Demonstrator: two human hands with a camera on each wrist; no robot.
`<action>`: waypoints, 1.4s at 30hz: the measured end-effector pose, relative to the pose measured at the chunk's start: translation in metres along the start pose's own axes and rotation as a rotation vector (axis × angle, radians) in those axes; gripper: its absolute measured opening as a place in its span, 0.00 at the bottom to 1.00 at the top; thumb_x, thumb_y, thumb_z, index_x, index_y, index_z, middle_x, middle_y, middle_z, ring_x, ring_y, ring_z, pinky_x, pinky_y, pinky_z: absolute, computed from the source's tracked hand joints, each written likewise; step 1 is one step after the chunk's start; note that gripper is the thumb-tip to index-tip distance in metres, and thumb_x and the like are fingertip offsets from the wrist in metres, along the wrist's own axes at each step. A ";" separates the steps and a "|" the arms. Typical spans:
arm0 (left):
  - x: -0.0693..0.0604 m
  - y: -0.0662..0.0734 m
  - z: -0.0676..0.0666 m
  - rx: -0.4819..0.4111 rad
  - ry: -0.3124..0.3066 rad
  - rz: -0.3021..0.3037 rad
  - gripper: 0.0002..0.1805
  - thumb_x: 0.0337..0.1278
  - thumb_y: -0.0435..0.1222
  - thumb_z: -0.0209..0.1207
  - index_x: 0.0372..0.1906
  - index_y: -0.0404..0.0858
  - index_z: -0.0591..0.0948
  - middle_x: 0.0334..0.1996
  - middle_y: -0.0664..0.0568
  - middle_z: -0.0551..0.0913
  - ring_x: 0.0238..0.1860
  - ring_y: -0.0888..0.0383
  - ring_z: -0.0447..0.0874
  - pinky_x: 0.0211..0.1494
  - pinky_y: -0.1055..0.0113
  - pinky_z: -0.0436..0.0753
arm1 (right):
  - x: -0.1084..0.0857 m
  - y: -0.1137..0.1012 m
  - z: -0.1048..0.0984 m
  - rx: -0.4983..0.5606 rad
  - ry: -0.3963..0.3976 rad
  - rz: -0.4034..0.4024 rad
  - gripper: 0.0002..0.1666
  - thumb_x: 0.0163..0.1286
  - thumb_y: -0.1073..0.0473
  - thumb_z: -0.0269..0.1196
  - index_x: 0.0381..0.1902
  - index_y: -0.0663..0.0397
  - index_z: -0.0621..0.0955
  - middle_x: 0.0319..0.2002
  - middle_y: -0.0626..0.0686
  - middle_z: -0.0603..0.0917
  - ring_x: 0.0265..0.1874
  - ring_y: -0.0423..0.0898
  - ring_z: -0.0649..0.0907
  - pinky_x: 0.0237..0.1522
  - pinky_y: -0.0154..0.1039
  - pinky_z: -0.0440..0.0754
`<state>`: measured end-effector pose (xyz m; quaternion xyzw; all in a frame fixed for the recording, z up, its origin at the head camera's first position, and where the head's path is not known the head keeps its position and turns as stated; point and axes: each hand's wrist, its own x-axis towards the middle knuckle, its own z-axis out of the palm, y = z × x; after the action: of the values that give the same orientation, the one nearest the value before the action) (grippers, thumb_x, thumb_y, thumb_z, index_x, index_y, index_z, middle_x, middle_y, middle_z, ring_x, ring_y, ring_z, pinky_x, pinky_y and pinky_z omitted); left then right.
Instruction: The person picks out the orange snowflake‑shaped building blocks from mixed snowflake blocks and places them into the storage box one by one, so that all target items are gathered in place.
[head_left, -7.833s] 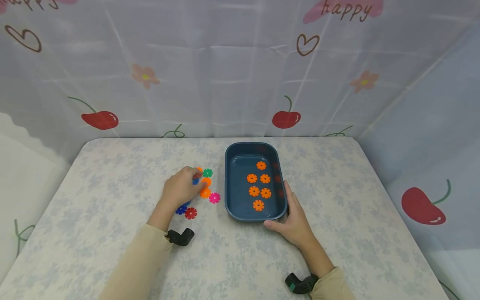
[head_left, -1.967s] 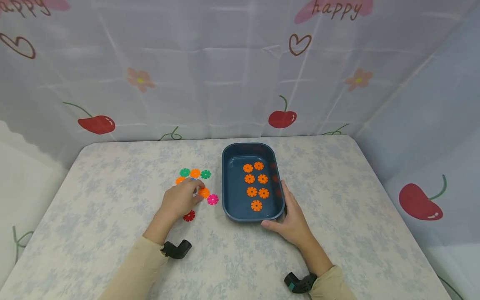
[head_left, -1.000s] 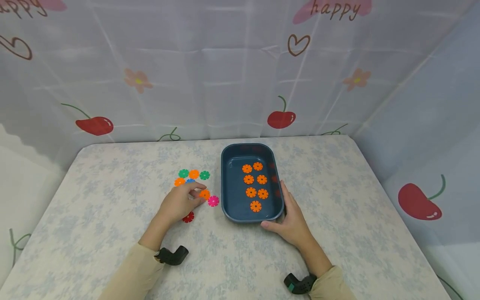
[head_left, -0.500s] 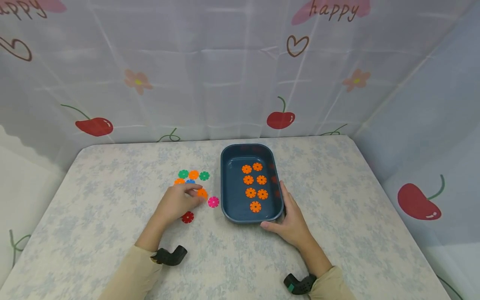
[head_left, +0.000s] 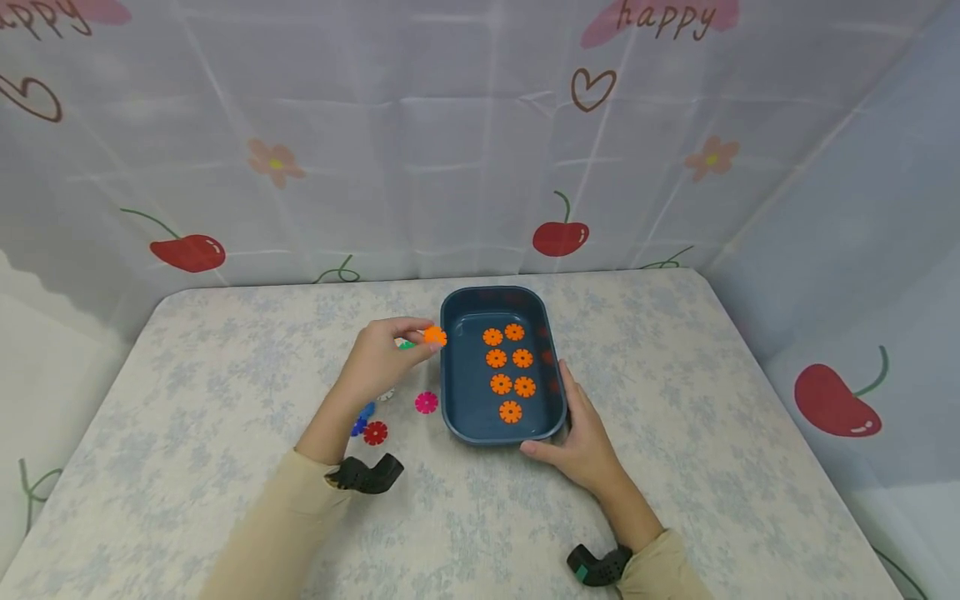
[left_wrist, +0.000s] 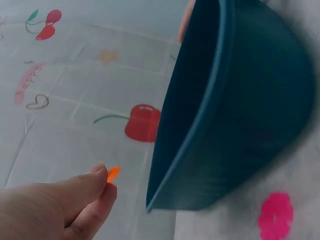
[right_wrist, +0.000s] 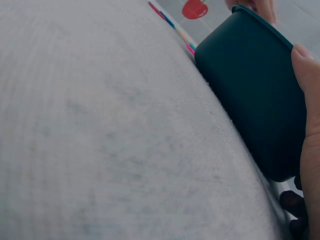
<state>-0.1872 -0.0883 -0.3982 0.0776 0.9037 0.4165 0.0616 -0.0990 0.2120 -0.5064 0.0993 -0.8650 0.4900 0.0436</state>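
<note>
My left hand (head_left: 385, 358) pinches an orange snowflake disc (head_left: 435, 336) between thumb and fingertips. The disc is at the left rim of a dark blue rectangular bin (head_left: 467, 417); in the left wrist view its orange edge (left_wrist: 114, 173) pokes out past the thumb. Several orange discs (head_left: 522, 358) lie flat, spaced apart, on the bin's floor. My right hand (head_left: 585, 446) grips the bin's near right corner, fingers along the right side and thumb (right_wrist: 303, 60) at the near rim.
Left of the bin lie loose discs: a pink one (head_left: 426, 402), a red one (head_left: 376, 432), blue ones (head_left: 360, 427), a white one (head_left: 386, 394) and a green one (head_left: 406, 345). My left hand covers part of this group. A printed curtain (head_left: 450, 192) hangs behind the table (head_left: 480, 525).
An orange disc joined the others in the bin earlier. My left hand has since picked another orange disc from the pile and moved up and right to the rim. The right hand stays put.
</note>
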 end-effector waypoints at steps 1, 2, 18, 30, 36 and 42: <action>0.004 0.004 0.003 0.006 -0.005 0.001 0.23 0.59 0.48 0.67 0.59 0.47 0.82 0.40 0.52 0.86 0.28 0.48 0.77 0.27 0.66 0.74 | 0.000 0.000 0.000 -0.001 -0.001 0.003 0.77 0.46 0.49 0.81 0.80 0.30 0.40 0.79 0.52 0.52 0.77 0.56 0.59 0.71 0.66 0.60; 0.008 0.009 0.006 0.014 -0.009 -0.001 0.23 0.59 0.48 0.67 0.59 0.47 0.82 0.39 0.53 0.86 0.24 0.48 0.75 0.26 0.66 0.72 | 0.000 0.000 0.000 -0.003 -0.003 0.002 0.77 0.46 0.49 0.81 0.80 0.32 0.41 0.79 0.52 0.53 0.76 0.56 0.60 0.70 0.66 0.61; 0.058 0.020 0.052 0.463 -0.079 0.153 0.21 0.60 0.49 0.66 0.55 0.46 0.84 0.28 0.60 0.83 0.27 0.60 0.78 0.31 0.67 0.76 | 0.001 -0.001 0.000 0.006 -0.017 0.018 0.76 0.48 0.48 0.80 0.80 0.29 0.40 0.79 0.52 0.53 0.76 0.56 0.60 0.71 0.66 0.61; 0.059 0.025 0.066 0.765 -0.025 0.301 0.12 0.55 0.49 0.69 0.28 0.46 0.85 0.22 0.56 0.77 0.22 0.59 0.75 0.26 0.67 0.74 | 0.001 -0.001 -0.001 0.015 -0.016 0.009 0.77 0.46 0.51 0.81 0.81 0.43 0.42 0.79 0.52 0.53 0.76 0.56 0.60 0.71 0.66 0.60; 0.065 0.026 0.071 0.855 -0.018 0.331 0.16 0.51 0.49 0.71 0.19 0.46 0.81 0.17 0.56 0.75 0.20 0.58 0.75 0.27 0.65 0.79 | 0.001 0.001 -0.001 0.007 -0.016 0.004 0.76 0.46 0.51 0.81 0.81 0.43 0.42 0.79 0.52 0.52 0.77 0.57 0.59 0.70 0.66 0.60; 0.069 0.025 0.078 0.960 -0.003 0.315 0.11 0.54 0.47 0.71 0.24 0.46 0.85 0.22 0.53 0.82 0.24 0.55 0.81 0.31 0.61 0.84 | 0.001 -0.001 0.000 0.003 -0.011 0.000 0.76 0.46 0.50 0.81 0.81 0.39 0.42 0.80 0.51 0.51 0.77 0.57 0.58 0.71 0.66 0.60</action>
<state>-0.2390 -0.0008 -0.4326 0.2333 0.9705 -0.0421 -0.0437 -0.0998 0.2119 -0.5055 0.1020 -0.8645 0.4907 0.0385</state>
